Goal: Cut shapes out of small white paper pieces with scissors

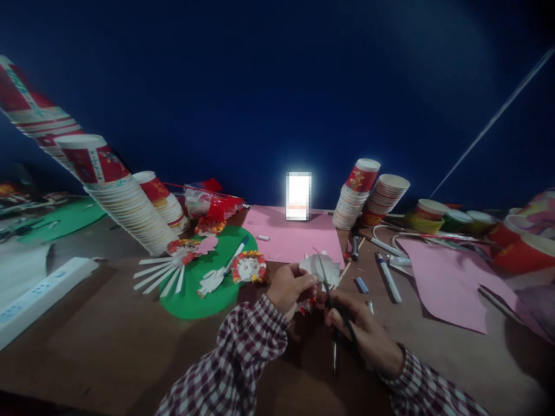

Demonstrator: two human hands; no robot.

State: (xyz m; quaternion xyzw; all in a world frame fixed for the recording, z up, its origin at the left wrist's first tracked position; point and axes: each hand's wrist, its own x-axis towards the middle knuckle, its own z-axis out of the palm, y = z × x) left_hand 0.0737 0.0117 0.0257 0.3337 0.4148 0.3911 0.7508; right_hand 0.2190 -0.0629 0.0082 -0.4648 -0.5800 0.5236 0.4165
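In the head view, my left hand (288,290) is closed on a pale, cut paper piece (319,267) with a notched edge. My right hand (368,330) grips a pair of dark-handled scissors (326,283), whose blade lies across the paper. Below the right hand a thin pointed object (335,352) sticks out; its kind is unclear. Red and white scraps (306,305) show under the hands, partly covered. To the left, a round paper piece with a red and yellow rim (248,267) and a white hand-shaped cutout (213,281) lie on a green sheet (191,306).
Tall stacks of paper cups (125,202) lean at the left, and more cups (353,193) stand behind on the right. Pink paper (277,231) lies under a bright phone-like screen (298,196). A marker (389,277), another pink sheet (446,286) and a white power strip (43,297) flank the hands.
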